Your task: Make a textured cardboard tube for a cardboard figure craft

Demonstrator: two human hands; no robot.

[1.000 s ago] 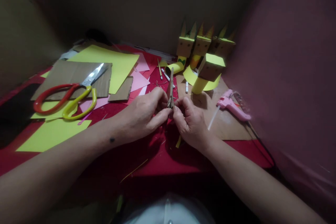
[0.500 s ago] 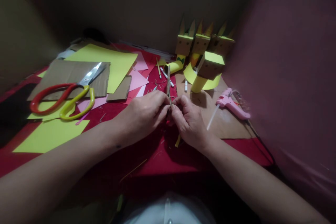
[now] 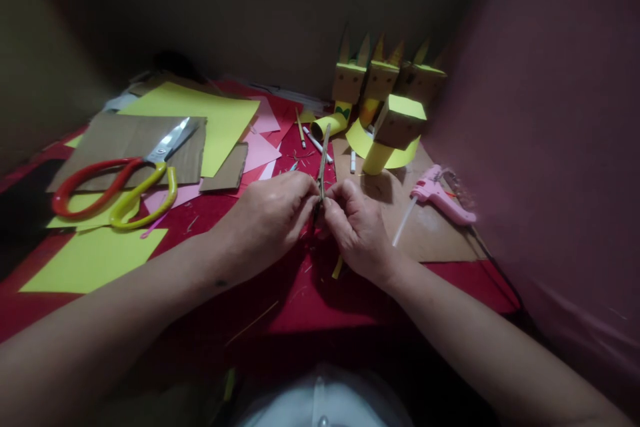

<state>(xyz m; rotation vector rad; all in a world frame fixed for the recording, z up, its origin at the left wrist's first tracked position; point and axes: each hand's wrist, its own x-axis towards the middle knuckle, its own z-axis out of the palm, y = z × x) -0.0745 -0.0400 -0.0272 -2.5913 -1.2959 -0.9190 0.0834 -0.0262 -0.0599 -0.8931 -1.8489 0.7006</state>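
Between my two hands, a thin brown cardboard piece [image 3: 325,153] stands nearly edge-on, its narrow tip pointing away from me. My left hand [image 3: 280,213] pinches its lower left side. The fingertips of my right hand [image 3: 357,227] are closed on its lower right side, almost touching the left fingers. The piece's lower end is mostly hidden by the fingers. A yellow strip [image 3: 338,267] shows just below my right hand. Beyond the hands, a box-shaped cardboard head with a yellow top [image 3: 400,121] rests on a yellow tube [image 3: 377,159].
Large scissors [image 3: 163,159] lie on cardboard and yellow paper at the left. A pink glue gun [image 3: 443,197] lies on a cardboard sheet [image 3: 440,240] at the right. Several box-headed figures with pointed ears [image 3: 349,83] stand at the back. Small scraps dot the red cloth [image 3: 300,310].
The cardboard piece has tilted, its tip leaning further right, and a little gap shows between the fingertips. Both hands keep their pinch. The whole view has shifted slightly.
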